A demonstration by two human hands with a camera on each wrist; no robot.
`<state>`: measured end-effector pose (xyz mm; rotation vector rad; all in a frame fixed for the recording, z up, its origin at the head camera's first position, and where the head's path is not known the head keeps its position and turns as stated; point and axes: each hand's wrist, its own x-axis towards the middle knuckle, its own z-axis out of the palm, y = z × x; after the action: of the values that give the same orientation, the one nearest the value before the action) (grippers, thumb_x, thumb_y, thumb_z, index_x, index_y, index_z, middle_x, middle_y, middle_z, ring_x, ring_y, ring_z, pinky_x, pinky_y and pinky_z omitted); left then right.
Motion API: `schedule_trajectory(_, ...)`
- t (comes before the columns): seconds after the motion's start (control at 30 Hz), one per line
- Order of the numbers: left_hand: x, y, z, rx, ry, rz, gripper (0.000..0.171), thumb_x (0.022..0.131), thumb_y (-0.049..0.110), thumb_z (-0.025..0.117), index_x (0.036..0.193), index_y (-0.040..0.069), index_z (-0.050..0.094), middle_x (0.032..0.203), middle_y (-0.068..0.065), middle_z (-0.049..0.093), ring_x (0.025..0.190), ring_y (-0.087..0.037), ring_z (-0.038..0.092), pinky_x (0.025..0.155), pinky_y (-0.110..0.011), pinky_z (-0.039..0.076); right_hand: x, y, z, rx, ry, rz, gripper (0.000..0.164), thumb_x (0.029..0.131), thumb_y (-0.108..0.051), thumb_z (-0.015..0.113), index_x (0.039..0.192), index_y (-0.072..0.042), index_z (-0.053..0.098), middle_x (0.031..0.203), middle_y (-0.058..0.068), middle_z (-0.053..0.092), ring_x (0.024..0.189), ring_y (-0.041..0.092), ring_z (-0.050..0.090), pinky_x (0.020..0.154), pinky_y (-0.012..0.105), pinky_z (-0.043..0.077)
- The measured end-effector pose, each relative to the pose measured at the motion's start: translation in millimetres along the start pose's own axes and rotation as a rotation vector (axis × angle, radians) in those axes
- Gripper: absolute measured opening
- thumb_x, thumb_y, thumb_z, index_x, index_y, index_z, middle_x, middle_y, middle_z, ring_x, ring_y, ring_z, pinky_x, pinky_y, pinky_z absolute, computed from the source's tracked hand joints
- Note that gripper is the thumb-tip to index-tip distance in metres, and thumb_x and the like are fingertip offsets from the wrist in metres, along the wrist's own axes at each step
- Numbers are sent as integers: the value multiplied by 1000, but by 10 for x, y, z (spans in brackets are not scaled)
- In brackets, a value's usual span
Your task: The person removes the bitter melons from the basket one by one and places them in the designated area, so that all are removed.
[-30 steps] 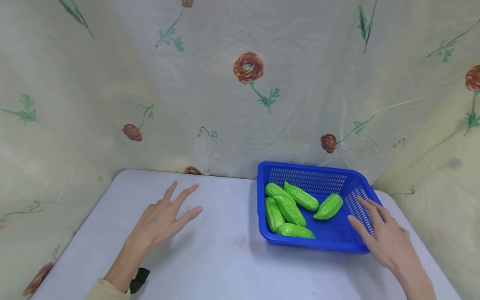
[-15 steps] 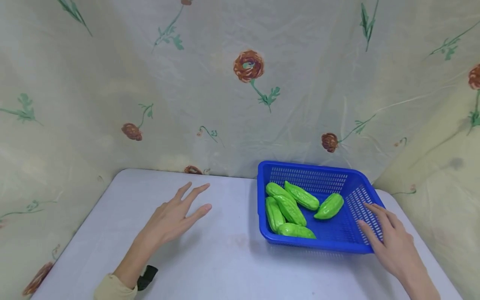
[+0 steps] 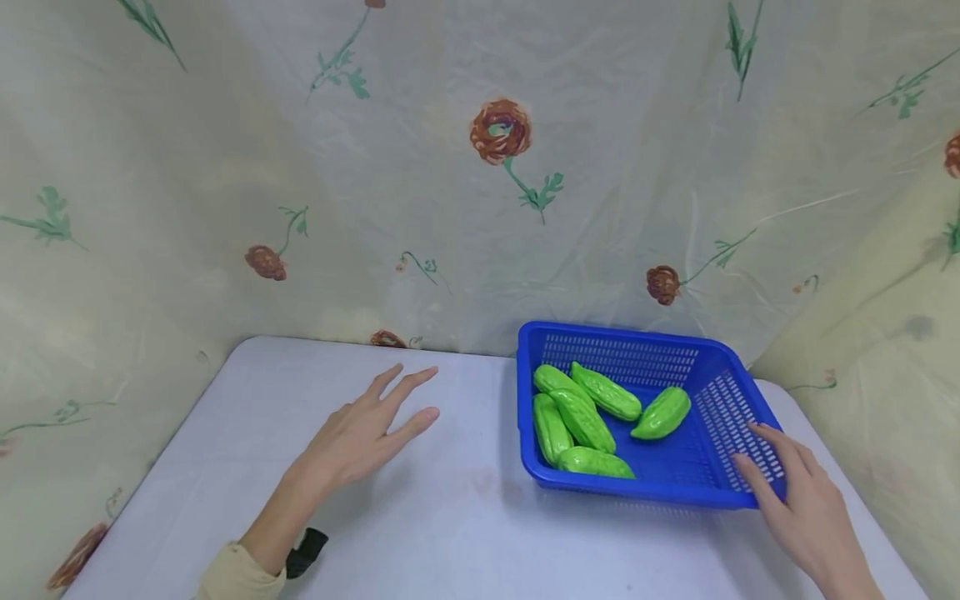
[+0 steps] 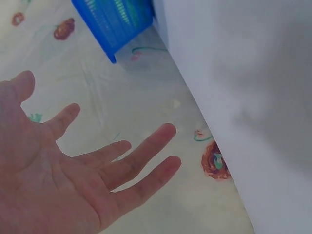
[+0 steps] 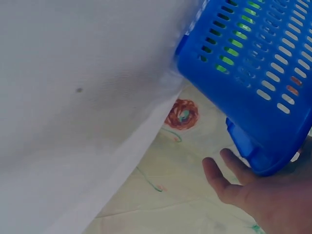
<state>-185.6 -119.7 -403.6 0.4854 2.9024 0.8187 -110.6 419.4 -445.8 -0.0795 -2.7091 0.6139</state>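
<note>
A blue plastic basket [image 3: 637, 487] with slotted walls stands at the right of the white-covered table. Inside lie several glossy bright-green ridged vegetables, like bitter melons [image 3: 581, 419], mostly gathered at the left; one melon [image 3: 662, 413] lies apart toward the right. My right hand [image 3: 806, 504] is at the basket's right rim, thumb on the inner side. In the right wrist view, two loosely bent fingers [image 5: 217, 180] show outside the basket's corner; firm contact cannot be made out. My left hand [image 3: 360, 437] hovers over the table, left of the basket, fingers spread and holding nothing.
A pale floral sheet [image 3: 420, 167] hangs behind and on both sides of the table [image 3: 465, 533]. The basket stands close to its back fold. A dark band [image 3: 306, 552] is at my left wrist.
My left hand has drifted right toward the basket. My right hand has moved right and slightly nearer to me, along the basket's right end. Basket and melons look unmoved.
</note>
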Motion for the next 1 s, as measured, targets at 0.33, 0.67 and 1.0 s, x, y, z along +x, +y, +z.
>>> schedule_trajectory(0.33, 44, 219, 26, -60, -2, 48, 63, 105, 77, 42, 164, 57, 31, 179, -5, 29, 133, -46, 67, 108, -80, 45, -87, 179, 82, 82, -2, -19, 55, 110, -32, 61, 159, -8, 49, 173, 27, 33, 153, 64, 31, 115, 86, 24)
schedule_trajectory(0.67, 101, 419, 63, -117, -28, 110, 58, 107, 72, 44, 162, 59, 32, 178, 3, 32, 122, -30, 75, 96, -64, 57, -91, 220, 111, 99, 1, -4, 50, 109, -33, 62, 154, -11, 57, 179, 18, 26, 158, 62, 26, 115, 87, 23)
schedule_trajectory(1.0, 142, 547, 97, -237, -51, 154, 54, 109, 69, 43, 161, 58, 36, 173, 8, 38, 129, -22, 70, 100, -54, 59, -102, 327, 60, 134, -111, 32, 55, 111, -36, 59, 160, -12, 51, 184, 11, 9, 160, 63, 14, 112, 93, 15)
